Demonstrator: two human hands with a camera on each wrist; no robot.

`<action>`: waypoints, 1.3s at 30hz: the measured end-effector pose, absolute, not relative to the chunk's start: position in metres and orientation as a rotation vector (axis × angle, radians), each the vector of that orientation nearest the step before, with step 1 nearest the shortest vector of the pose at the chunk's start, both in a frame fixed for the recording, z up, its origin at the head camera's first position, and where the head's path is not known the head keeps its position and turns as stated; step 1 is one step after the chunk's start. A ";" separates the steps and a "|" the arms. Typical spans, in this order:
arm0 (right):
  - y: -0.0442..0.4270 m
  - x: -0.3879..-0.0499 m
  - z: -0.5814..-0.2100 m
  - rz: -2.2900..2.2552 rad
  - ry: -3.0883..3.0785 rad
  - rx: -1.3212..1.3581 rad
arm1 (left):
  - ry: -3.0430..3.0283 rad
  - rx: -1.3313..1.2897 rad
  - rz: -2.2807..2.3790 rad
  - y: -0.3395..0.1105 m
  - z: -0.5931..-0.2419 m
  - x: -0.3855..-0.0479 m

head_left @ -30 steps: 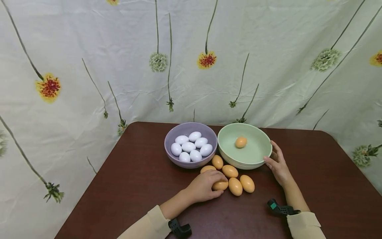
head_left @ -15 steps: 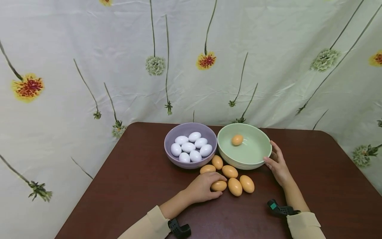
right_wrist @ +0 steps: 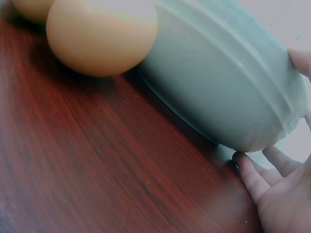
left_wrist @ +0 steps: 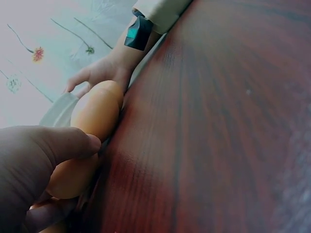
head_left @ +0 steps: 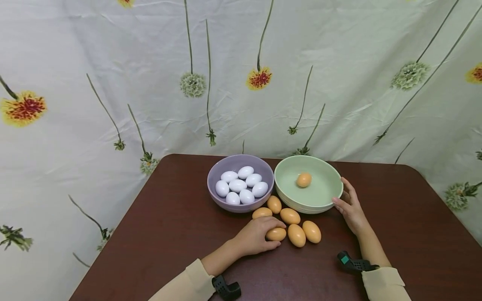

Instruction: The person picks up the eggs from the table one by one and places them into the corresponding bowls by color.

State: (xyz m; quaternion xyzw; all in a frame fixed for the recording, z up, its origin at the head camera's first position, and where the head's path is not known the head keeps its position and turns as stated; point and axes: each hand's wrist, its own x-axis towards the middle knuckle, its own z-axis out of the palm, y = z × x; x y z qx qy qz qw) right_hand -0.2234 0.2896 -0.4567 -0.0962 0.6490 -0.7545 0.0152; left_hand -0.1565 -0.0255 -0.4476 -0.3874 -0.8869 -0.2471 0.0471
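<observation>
My left hand point(head_left: 253, 237) holds a brown egg point(head_left: 277, 234) on the table, its fingers at the far side and its thumb at the near side. In the left wrist view the thumb point(left_wrist: 73, 143) lies across that egg point(left_wrist: 73, 177), with another egg point(left_wrist: 97, 110) just beyond. My right hand point(head_left: 352, 207) steadies a light green bowl point(head_left: 327, 184) at its right side, thumb and fingers spread along the rim and outer wall. One brown egg point(head_left: 303, 179) lies inside. The right wrist view shows fingertips point(right_wrist: 250, 172) low against the bowl's wall point(right_wrist: 209, 92).
A purple bowl point(head_left: 213, 193) with several white eggs point(head_left: 238, 185) stands left of the green one, almost touching it. Several loose brown eggs point(head_left: 296, 235) lie in front of the bowls on the dark red-brown table point(head_left: 165, 225). A flowered cloth point(head_left: 158, 62) hangs behind.
The egg in the green bowl has rolled left, then back right. My left hand and its egg have shifted very slightly left. My right hand stays on the bowl.
</observation>
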 end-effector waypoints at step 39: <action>0.292 -0.222 -0.455 -2.326 2.017 -0.257 | -2.581 -1.195 -0.925 -0.012 -0.387 -0.182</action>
